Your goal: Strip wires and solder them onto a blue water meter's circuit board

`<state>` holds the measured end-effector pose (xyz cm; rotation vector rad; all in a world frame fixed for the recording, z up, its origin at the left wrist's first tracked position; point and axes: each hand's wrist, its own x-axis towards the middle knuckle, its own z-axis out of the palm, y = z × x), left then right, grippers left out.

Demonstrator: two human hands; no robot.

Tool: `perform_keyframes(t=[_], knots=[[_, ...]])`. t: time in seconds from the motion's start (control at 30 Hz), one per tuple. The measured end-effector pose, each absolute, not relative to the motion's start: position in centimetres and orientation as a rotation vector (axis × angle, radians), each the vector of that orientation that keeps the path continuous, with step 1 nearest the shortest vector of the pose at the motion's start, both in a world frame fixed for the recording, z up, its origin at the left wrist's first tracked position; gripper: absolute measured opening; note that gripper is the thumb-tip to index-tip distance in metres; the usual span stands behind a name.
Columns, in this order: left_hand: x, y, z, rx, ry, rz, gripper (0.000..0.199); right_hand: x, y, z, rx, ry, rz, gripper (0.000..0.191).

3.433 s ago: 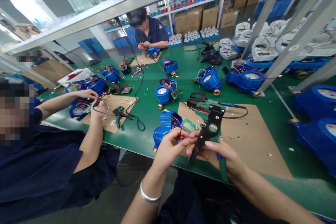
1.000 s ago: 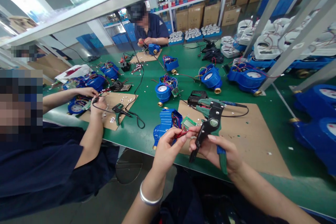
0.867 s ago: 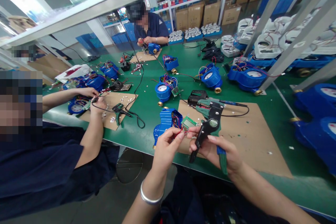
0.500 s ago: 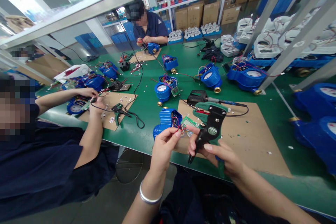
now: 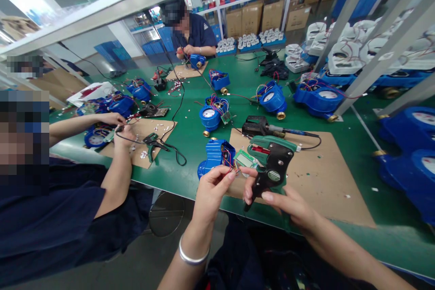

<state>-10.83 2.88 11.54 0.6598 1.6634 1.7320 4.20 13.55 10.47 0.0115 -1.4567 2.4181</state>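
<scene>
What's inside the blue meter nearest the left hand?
Thin colored wires show in the opening of the blue meter. Its wall and the left hand hide the rest, so anything deeper cannot be seen.

We log bench (image 5: 353, 149), green top. Directly on it we note three cardboard pcs.: right sheet (image 5: 326, 176), left sheet (image 5: 170, 127), far sheet (image 5: 173, 73). Just L of right sheet we record open mtr. body (image 5: 217, 152), blue; beyond it, dial mtr. (image 5: 209, 117), tilted. Farther R: second dial mtr. (image 5: 273, 101), then larger blue unit (image 5: 319, 95). Far side, approx. ctr.: black bundle (image 5: 274, 69), mat'l unclear. White scrap (image 5: 374, 189) lies R of right sheet.
</scene>
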Motion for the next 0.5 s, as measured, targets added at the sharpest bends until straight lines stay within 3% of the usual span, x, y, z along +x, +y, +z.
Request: perform_keyframes(t=[0.2,0.5], knots=[[-11.4,3.0,11.2,0.493,1.459,1.73,0.017,4.9,14.1,10.4,-0.107,-1.465,2.474,0.051],[-12.3,2.9,11.6,0.49,1.373,1.627,0.013,5.3,13.6,8.3,-0.038,-1.179,2.95,0.038]])
